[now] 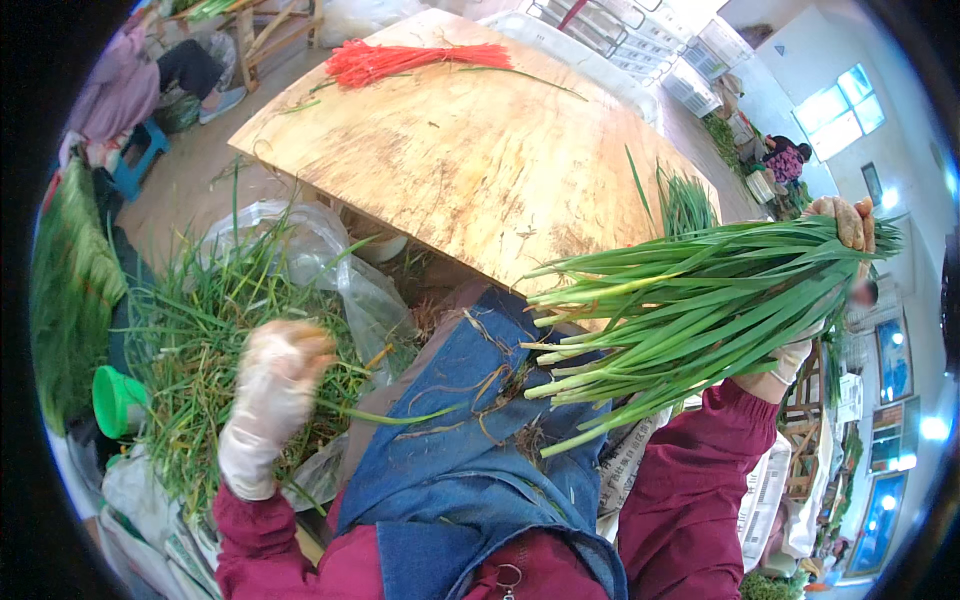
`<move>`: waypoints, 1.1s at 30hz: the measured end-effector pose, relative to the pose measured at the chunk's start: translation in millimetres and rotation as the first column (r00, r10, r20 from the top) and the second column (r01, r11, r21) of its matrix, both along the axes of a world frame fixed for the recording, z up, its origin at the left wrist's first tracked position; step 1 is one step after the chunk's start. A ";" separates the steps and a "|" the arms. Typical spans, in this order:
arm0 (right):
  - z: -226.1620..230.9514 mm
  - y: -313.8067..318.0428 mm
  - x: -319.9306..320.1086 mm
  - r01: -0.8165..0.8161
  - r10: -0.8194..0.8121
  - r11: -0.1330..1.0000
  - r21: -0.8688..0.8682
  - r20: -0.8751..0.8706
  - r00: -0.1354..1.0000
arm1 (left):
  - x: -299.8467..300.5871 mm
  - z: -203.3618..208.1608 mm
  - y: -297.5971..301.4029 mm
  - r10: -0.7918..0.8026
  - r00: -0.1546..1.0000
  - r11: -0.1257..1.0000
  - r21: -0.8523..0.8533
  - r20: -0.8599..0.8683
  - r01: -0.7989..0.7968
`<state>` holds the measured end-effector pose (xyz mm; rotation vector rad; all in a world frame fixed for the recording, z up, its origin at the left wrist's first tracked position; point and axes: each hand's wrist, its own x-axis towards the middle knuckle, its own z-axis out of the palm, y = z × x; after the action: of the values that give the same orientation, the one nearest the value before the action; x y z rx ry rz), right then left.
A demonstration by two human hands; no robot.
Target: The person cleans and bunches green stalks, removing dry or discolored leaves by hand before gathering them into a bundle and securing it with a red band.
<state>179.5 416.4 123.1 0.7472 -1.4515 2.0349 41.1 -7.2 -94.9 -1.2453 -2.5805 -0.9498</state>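
A full bunch of chives [690, 300] sits gripped in the raised right hand [840, 240] over the worktop [450, 150], not yet tied, while the gloved left hand [275, 390], fingers loosely curled, reaches into the large loose pile [200, 340] left to sort.

A clear, crinkly plastic bag [330, 260] lies open on my left, just under the edge of the wooden tabletop [450, 150]. Long green leaves spill out of it. More soft plastic wrap, white and see-through [130, 490], sits low on my left beside my sleeve.

White plastic crates [640, 45] with holes in their sides stand in a row behind the far edge of the tabletop.

Far on my right, shiny framed pictures or signs [893, 360] hang one above the other. They look blue and bright, too small to make out.
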 end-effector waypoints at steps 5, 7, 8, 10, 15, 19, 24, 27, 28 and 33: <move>10.5 -25.9 0.6 0.160 -0.159 0.987 0.000 0.077 0.984 | 40.4 40.3 103.0 -0.393 0.916 0.854 0.405 0.086 0.328; 11.2 -39.0 -6.8 0.087 -0.093 0.993 0.082 0.071 0.993 | 42.9 47.0 127.6 -0.297 0.944 0.922 0.300 0.144 0.244; 16.3 -46.9 -7.2 0.060 -0.070 0.989 0.135 0.067 0.995 | 43.8 46.2 138.8 -0.272 0.944 0.925 0.321 0.185 0.204; 18.3 -58.9 -4.8 0.128 -0.133 0.978 0.162 0.020 0.991 | 43.6 41.5 149.6 -0.292 0.934 0.917 0.337 0.208 0.212; 18.0 -66.8 -3.7 0.129 -0.126 0.959 0.251 -0.028 0.992 | 41.6 27.3 170.2 -0.377 0.783 0.837 0.543 0.494 0.061; 12.8 -72.7 -6.8 0.195 -0.170 0.956 0.219 -0.129 0.977 | 45.3 42.9 170.7 -0.707 0.191 0.637 0.731 0.680 -0.246; 7.5 -73.7 -6.2 0.247 -0.228 0.957 0.154 -0.128 0.965 | 46.7 41.9 177.6 -0.673 0.136 0.671 0.677 0.727 -0.304; 10.5 -67.5 -2.5 0.188 -0.170 0.962 0.199 -0.101 0.980 | 46.3 44.8 174.7 -0.642 0.137 0.677 0.642 0.754 -0.361; 11.8 -64.2 1.1 0.214 -0.203 0.958 0.189 -0.076 0.976 | 43.1 41.5 173.7 -0.712 0.094 0.626 0.690 0.696 -0.363; 3.2 -47.7 -0.2 0.093 -0.097 0.980 0.174 0.016 0.995 | 25.8 46.6 161.0 -0.887 -0.020 0.443 0.840 0.461 -0.313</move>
<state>179.4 368.7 126.3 0.7093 -1.6616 1.8697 66.9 153.8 -48.3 -0.9537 -1.0803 -3.7626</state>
